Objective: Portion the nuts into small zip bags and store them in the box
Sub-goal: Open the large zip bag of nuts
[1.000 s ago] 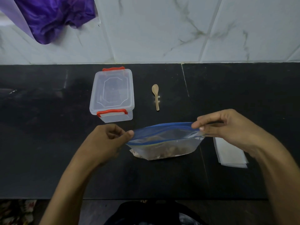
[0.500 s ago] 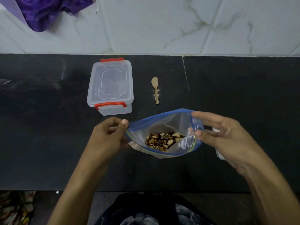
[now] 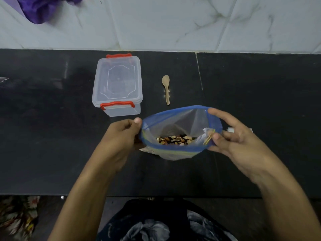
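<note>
— Two hands are on one big zip bag, is that right? Start from the left for me.

— Far left at the top, a purple cloth hangs against the white tiled wall. Below it the dark bench carries a clear box with red clips, its lid on, standing left of centre.

— And next to the box?

— Just to its right lies a small wooden spoon, bowl toward the wall, handle toward the person. It touches nothing else.

— Now the bag.

— It sits nearer the person than the box and spoon, mouth pulled wide open, its blue zip strip forming a rough oval. The nuts lie in a low heap at the bottom, mixed brown and pale pieces seen through the opening.

— How are the hands placed?

— The left hand has a closed grip on the left corner of the bag's rim, thumb on top and fingers curled beneath. The right hand pinches the right end of the rim, forefinger over the far edge and thumb on the near edge, so its grip is closed on the bag too.

— Anything further right?

— Only a bit of white plastic peeking out behind the right hand; I cannot tell what it is.
</note>
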Demonstrator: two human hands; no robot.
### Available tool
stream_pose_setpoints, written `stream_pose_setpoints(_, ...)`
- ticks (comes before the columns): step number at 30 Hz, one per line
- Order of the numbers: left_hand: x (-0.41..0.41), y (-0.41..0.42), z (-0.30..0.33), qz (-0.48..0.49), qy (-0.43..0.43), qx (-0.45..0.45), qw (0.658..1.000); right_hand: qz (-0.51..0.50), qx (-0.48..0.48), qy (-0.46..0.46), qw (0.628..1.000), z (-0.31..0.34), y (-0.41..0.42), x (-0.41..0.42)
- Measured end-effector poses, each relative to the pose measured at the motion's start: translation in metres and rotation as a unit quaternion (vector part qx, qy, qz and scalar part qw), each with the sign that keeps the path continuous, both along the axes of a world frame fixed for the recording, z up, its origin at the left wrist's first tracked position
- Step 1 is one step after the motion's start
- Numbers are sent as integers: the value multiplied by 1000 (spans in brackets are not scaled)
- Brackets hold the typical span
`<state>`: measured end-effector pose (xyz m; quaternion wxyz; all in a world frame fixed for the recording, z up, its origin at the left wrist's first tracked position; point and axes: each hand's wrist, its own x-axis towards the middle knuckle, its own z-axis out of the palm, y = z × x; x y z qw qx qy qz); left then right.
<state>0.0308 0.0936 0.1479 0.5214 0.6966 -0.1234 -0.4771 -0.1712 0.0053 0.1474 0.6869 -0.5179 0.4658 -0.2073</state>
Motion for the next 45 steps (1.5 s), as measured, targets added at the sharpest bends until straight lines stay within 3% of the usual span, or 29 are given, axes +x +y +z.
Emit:
stream_pose_setpoints(2,2,-4,2,98,186,-30,977,-57,154,-167,972,-7,-3,-1)
stream_pose_setpoints(4,1,-7,4,202,353,-77,910,-108,247,-277,922,-17,-2,0)
stream_pose_setpoints(6,-4,-8,-3,258,422,-109,862,-148,276,-326,892,-26,1,4)
stream_pose_setpoints(7,-8,-7,-7,263,426,-118,857,-164,281,-346,880,-30,2,7)
stream_pose_setpoints(9,-13,-4,-15,239,388,-131,880,-173,276,-367,872,-34,6,9)
stream_pose_setpoints(13,-16,8,-15,113,234,-157,953,-84,169,-246,951,-27,12,12)
stream_pose_setpoints(16,-17,10,-15,127,136,-116,976,-72,127,-180,973,-19,15,16)
stream_pose_setpoints(19,-16,7,-10,131,126,-50,982,-96,102,-148,979,-20,16,19)
stream_pose_setpoints(23,-13,11,-9,23,111,40,993,-71,73,-184,978,-21,20,20)
stream_pose_setpoints(26,-15,16,-10,12,136,11,991,-57,58,-205,975,-23,22,19)
stream_pose_setpoints(28,-18,16,-10,59,173,-58,981,-80,51,-226,969,-23,24,19)
stream_pose_setpoints(32,-37,15,-12,204,289,-156,922,-181,39,-253,950,-26,30,26)
stream_pose_setpoints(34,-46,12,-15,249,332,-173,893,-224,108,-299,921,-31,32,29)
stream_pose_setpoints(38,-49,11,-17,266,382,-203,861,-261,296,-419,818,-41,29,24)
stream_pose_setpoints(45,-44,15,-17,263,501,-211,797,-255,366,-395,803,-49,19,17)
